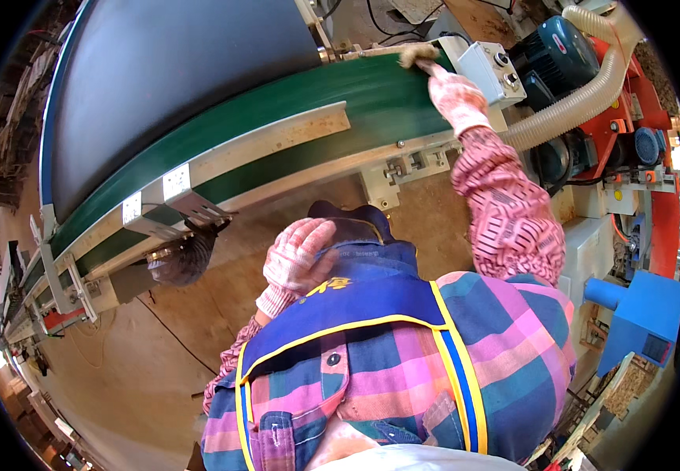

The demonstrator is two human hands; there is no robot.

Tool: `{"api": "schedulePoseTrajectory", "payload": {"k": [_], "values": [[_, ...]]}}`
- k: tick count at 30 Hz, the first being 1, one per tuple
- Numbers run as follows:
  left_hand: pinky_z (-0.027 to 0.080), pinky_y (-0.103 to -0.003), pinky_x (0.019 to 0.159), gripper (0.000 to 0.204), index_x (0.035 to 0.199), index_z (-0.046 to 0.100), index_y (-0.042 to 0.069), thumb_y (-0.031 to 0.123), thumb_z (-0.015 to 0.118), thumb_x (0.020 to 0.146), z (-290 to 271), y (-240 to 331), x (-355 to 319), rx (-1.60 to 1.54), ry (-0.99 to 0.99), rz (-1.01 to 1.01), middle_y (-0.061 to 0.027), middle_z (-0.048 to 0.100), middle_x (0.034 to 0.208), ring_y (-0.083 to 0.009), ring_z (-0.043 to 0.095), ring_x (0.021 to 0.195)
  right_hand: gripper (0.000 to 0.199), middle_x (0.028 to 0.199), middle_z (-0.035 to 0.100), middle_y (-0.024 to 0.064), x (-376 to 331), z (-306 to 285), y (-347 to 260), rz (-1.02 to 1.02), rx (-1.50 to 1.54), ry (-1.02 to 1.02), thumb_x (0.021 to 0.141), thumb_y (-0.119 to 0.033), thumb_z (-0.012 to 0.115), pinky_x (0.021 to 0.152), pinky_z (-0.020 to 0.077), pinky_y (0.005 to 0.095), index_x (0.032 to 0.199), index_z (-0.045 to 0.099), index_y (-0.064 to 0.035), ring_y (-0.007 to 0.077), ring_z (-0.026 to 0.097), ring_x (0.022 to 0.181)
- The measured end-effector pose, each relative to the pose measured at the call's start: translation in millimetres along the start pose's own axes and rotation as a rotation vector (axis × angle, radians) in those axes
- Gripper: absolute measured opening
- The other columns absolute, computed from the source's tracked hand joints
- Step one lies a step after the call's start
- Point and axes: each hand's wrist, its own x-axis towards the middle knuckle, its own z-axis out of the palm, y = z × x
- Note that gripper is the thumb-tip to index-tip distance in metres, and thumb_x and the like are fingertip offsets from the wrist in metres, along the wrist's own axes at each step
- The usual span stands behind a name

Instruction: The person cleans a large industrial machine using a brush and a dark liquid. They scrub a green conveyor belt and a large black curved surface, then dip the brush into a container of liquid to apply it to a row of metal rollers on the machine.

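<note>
My right hand [458, 96], in a white and pink work glove, reaches out over the far end of a green conveyor belt [391, 93]. It is closed on the handle of a small brush [418, 55] with a tan, bristly head, which lies at the belt's far edge. Close to my body, my left hand [299, 255], gloved the same way, rests by the upper part of my blue apron [371, 302]. Its back faces up and its fingers lie side by side, bent slightly over the dark cloth. No object shows in it, though its palm is hidden.
A grey control box [491, 72] with knobs stands right of the brush. Beyond are a dark green motor [564, 51] and a ribbed hose [568, 114]. A metal guide rail [277, 137] crosses the belt. A wide dark belt [175, 71] lies at left, a blue machine housing [645, 322] at right.
</note>
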Motion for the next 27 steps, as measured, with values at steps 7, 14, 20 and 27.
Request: {"api": "schedulePoseTrajectory", "payload": {"k": [7, 14, 20, 27], "values": [[0.054, -0.045, 0.093, 0.047, 0.121, 0.066, 0.007, 0.010, 0.079, 0.076, 1, -2, 4, 0.000, -0.026, 0.046, -0.0155, 0.068, 0.113, -0.0361, 0.066, 0.106, 0.039, 0.097, 0.074, 0.0167, -22, 8, -28, 0.033, 0.077, -0.058, 0.103, -0.035, 0.036, 0.078, 0.0573, 0.0451, 0.129, 0.064, -0.0255, 0.0337, 0.072, 0.084], [0.055, -0.045, 0.092, 0.047, 0.120, 0.066, 0.011, 0.014, 0.078, 0.075, 10, -14, -2, 0.038, -0.002, -0.034, -0.0123, 0.068, 0.116, -0.0353, 0.064, 0.109, 0.041, 0.081, 0.073, 0.0142, -80, 6, -33, -0.242, -0.050, 0.008, 0.106, -0.034, 0.033, 0.066, 0.0587, 0.0447, 0.142, 0.050, -0.0391, 0.0311, 0.073, 0.074], [0.055, -0.045, 0.091, 0.048, 0.121, 0.065, 0.012, 0.016, 0.079, 0.075, 1, -13, -6, 0.049, -0.033, -0.045, -0.0117, 0.068, 0.116, -0.0345, 0.064, 0.109, 0.042, 0.088, 0.073, 0.0169, -19, 4, 33, 0.086, -0.048, -0.112, 0.106, -0.044, 0.030, 0.069, 0.0579, 0.0490, 0.135, 0.055, -0.0257, 0.0369, 0.072, 0.080], [0.055, -0.045, 0.091, 0.049, 0.120, 0.066, 0.007, 0.010, 0.080, 0.074, 3, -4, 12, 0.040, -0.111, 0.060, -0.0151, 0.068, 0.113, -0.0362, 0.066, 0.106, 0.041, 0.090, 0.074, 0.0135, -5, 5, 8, 0.102, -0.019, -0.022, 0.106, -0.036, 0.032, 0.068, 0.0585, 0.0445, 0.122, 0.066, -0.0199, 0.0260, 0.073, 0.083]]}}
